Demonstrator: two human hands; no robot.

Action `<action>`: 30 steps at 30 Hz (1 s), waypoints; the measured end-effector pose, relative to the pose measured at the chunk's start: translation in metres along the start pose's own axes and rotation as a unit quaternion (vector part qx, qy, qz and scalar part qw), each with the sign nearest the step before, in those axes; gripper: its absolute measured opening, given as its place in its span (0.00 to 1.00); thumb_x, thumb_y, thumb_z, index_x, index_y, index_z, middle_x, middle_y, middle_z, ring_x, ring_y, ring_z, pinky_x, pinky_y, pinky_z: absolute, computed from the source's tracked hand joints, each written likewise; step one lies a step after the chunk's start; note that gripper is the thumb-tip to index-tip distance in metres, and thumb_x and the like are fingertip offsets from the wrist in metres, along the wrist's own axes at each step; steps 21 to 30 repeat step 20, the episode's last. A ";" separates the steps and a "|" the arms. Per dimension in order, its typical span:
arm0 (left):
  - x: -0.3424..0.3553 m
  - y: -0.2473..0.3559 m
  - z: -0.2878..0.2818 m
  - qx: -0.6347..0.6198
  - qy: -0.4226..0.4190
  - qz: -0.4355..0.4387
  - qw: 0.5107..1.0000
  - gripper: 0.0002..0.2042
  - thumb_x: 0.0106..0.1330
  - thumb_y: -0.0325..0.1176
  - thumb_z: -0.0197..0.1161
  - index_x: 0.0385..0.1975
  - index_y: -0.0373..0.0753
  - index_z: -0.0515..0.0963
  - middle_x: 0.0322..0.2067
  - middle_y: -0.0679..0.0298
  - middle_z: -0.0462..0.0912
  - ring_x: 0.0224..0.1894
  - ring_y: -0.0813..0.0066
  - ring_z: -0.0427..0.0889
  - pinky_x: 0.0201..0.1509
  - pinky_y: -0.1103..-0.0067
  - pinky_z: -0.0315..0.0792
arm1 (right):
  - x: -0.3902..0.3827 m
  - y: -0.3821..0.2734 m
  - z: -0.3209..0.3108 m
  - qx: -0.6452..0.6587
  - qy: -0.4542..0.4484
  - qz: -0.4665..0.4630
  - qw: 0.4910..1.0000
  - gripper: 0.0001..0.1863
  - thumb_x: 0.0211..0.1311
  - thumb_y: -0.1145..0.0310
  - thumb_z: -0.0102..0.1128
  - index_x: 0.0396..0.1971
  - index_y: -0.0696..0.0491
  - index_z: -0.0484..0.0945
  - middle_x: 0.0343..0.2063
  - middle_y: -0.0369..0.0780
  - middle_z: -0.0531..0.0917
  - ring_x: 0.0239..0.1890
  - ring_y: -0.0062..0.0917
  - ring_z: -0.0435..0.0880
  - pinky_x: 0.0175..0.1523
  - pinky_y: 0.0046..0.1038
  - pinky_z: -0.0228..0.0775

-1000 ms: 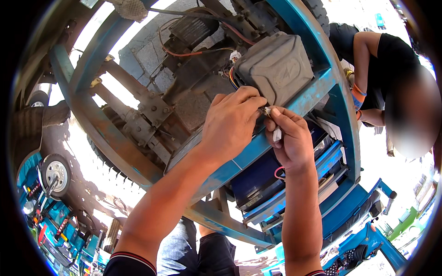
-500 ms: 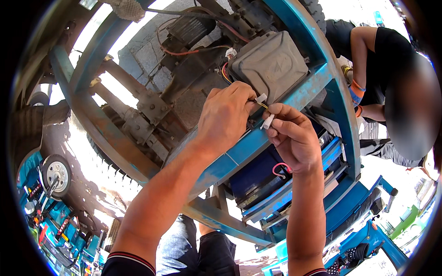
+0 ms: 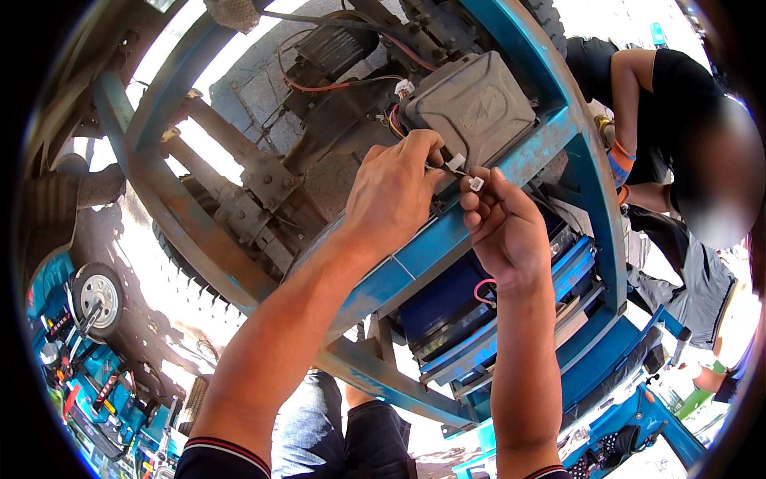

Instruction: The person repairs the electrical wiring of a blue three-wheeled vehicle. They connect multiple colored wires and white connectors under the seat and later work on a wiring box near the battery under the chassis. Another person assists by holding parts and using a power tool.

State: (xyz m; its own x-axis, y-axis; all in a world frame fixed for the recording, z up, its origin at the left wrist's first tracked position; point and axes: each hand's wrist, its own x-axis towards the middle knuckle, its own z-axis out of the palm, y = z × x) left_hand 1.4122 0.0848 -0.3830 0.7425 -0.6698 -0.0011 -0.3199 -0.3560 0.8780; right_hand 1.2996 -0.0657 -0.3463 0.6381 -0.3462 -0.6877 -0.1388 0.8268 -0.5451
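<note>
My left hand (image 3: 391, 188) is closed in a pinch on thin wires, right by a small white connector (image 3: 456, 162) that sticks out past its fingertips. Close beside it, my right hand (image 3: 509, 227) grips a second white plug connector (image 3: 476, 184) between thumb and fingers, its end facing up. A short run of wire shows between the two hands. Both are above the blue metal frame bar (image 3: 407, 271), just in front of a dusty grey box-shaped cover (image 3: 475, 112). My left fingers partly hide the wires they hold.
Another white connector (image 3: 404, 88) with coloured wires sits at the cover's left corner. A dark blue battery-like box (image 3: 435, 315) lies below the bar, with a pink wire loop (image 3: 483, 292). Another person (image 3: 678, 104) crouches at the right. A spoked wheel (image 3: 97, 301) stands at far left.
My right hand has turned the plug connector so its end now points up, and its fingers have shifted. My left hand has moved slightly. A person farther back at right has come more into view.
</note>
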 end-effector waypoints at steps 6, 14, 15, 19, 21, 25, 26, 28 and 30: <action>-0.001 0.003 0.000 0.004 0.001 -0.010 1.000 0.17 0.68 0.27 0.69 0.55 0.41 0.76 0.45 0.59 0.88 0.48 0.50 0.84 0.55 0.60 0.75 | -0.003 0.001 0.001 0.006 -0.003 0.002 1.000 0.17 0.83 0.63 0.53 0.48 0.64 0.81 0.36 0.44 0.88 0.33 0.25 0.89 0.36 0.24 0.82; -0.001 0.004 -0.001 -0.001 -0.002 -0.018 1.000 0.15 0.69 0.27 0.69 0.53 0.41 0.77 0.44 0.59 0.88 0.47 0.50 0.84 0.54 0.60 0.75 | -0.006 0.002 -0.002 -0.081 -0.010 -0.018 0.996 0.11 0.72 0.76 0.62 0.51 0.61 0.80 0.39 0.43 0.90 0.36 0.24 0.89 0.39 0.23 0.79; 0.000 0.004 -0.001 -0.002 -0.003 -0.018 1.000 0.15 0.69 0.27 0.69 0.53 0.41 0.77 0.43 0.59 0.88 0.47 0.50 0.84 0.54 0.60 0.75 | -0.007 0.001 -0.001 -0.093 -0.013 -0.022 0.995 0.12 0.71 0.76 0.63 0.52 0.62 0.80 0.41 0.44 0.90 0.37 0.25 0.89 0.41 0.24 0.79; 0.000 0.005 -0.002 0.005 0.002 -0.016 1.000 0.14 0.69 0.28 0.68 0.52 0.41 0.78 0.43 0.58 0.88 0.47 0.50 0.84 0.53 0.60 0.75 | -0.009 -0.001 0.002 -0.128 -0.027 -0.037 0.991 0.18 0.70 0.77 0.64 0.57 0.63 0.77 0.47 0.47 0.90 0.41 0.27 0.90 0.45 0.25 0.79; 0.000 0.004 -0.002 0.006 -0.002 -0.009 1.000 0.14 0.69 0.28 0.69 0.53 0.40 0.78 0.43 0.57 0.88 0.47 0.49 0.84 0.53 0.60 0.76 | -0.009 -0.001 0.002 -0.134 -0.030 -0.041 0.990 0.19 0.70 0.77 0.64 0.58 0.64 0.77 0.48 0.48 0.90 0.42 0.27 0.90 0.46 0.25 0.79; 0.000 0.004 -0.002 0.006 -0.002 -0.009 1.000 0.14 0.69 0.28 0.69 0.53 0.40 0.78 0.43 0.57 0.88 0.47 0.49 0.84 0.53 0.60 0.76 | -0.009 -0.001 0.002 -0.134 -0.030 -0.041 0.990 0.19 0.70 0.77 0.64 0.58 0.64 0.77 0.48 0.48 0.90 0.42 0.27 0.90 0.46 0.25 0.79; 0.000 0.004 -0.002 0.006 -0.002 -0.009 1.000 0.14 0.69 0.28 0.69 0.53 0.40 0.78 0.43 0.57 0.88 0.47 0.49 0.84 0.53 0.60 0.76 | -0.009 -0.001 0.002 -0.134 -0.030 -0.041 0.990 0.19 0.70 0.77 0.64 0.58 0.64 0.77 0.48 0.48 0.90 0.42 0.27 0.90 0.46 0.25 0.79; 0.000 0.004 -0.002 0.006 -0.002 -0.009 1.000 0.14 0.69 0.28 0.69 0.53 0.40 0.78 0.43 0.57 0.88 0.47 0.49 0.84 0.53 0.60 0.76 | -0.009 -0.001 0.002 -0.134 -0.030 -0.041 0.990 0.19 0.70 0.77 0.64 0.58 0.64 0.77 0.48 0.48 0.90 0.42 0.27 0.90 0.46 0.25 0.79; 0.000 0.004 -0.002 0.006 -0.002 -0.009 1.000 0.14 0.69 0.28 0.69 0.53 0.40 0.78 0.43 0.57 0.88 0.47 0.49 0.84 0.53 0.60 0.76 | -0.009 -0.001 0.002 -0.134 -0.030 -0.041 0.990 0.19 0.70 0.77 0.64 0.58 0.64 0.77 0.48 0.48 0.90 0.42 0.27 0.90 0.46 0.25 0.79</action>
